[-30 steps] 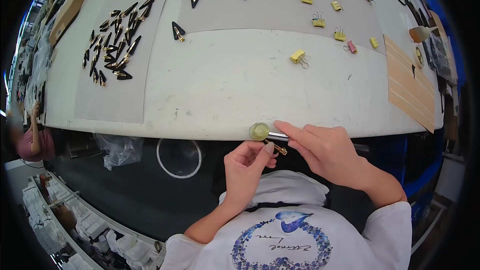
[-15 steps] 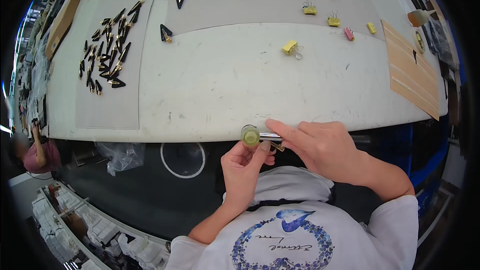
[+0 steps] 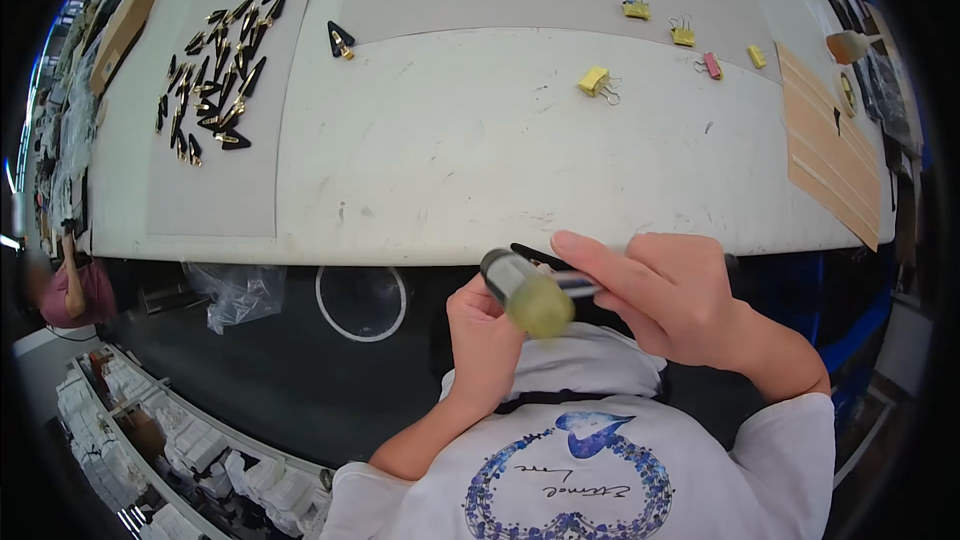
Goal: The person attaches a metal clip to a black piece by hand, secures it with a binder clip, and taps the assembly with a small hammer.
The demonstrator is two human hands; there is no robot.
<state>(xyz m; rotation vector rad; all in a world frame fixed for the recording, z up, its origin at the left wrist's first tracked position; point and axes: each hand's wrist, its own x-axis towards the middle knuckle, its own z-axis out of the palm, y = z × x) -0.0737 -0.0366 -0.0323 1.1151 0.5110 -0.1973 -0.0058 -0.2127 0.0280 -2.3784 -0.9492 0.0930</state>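
My right hand (image 3: pixel 680 300) is closed around the metal handle of a small mallet (image 3: pixel 535 302), its forefinger stretched along the handle. One end of the mallet head is yellow-green and slightly blurred, the other dark. Just behind it, my left hand (image 3: pixel 485 345) has its fingers pinched near the table's front edge. A dark, narrow piece (image 3: pixel 530 252) shows behind the mallet head, close to the left fingertips; the head hides most of it. On the table lie many black triangular pieces (image 3: pixel 240 80) with gold metal parts, most of them heaped at the left.
Several yellow binder clips (image 3: pixel 595 82) and a pink one (image 3: pixel 711 65) lie at the right of the white table (image 3: pixel 430 160). A tan board (image 3: pixel 825 145) rests at the right edge. Another person (image 3: pixel 80 290) is at far left, near a plastic bag (image 3: pixel 245 295).
The mallet head has swung towards my body and tilted, now covering the left fingertips. The view has shifted slightly, so the things on the table sit higher.
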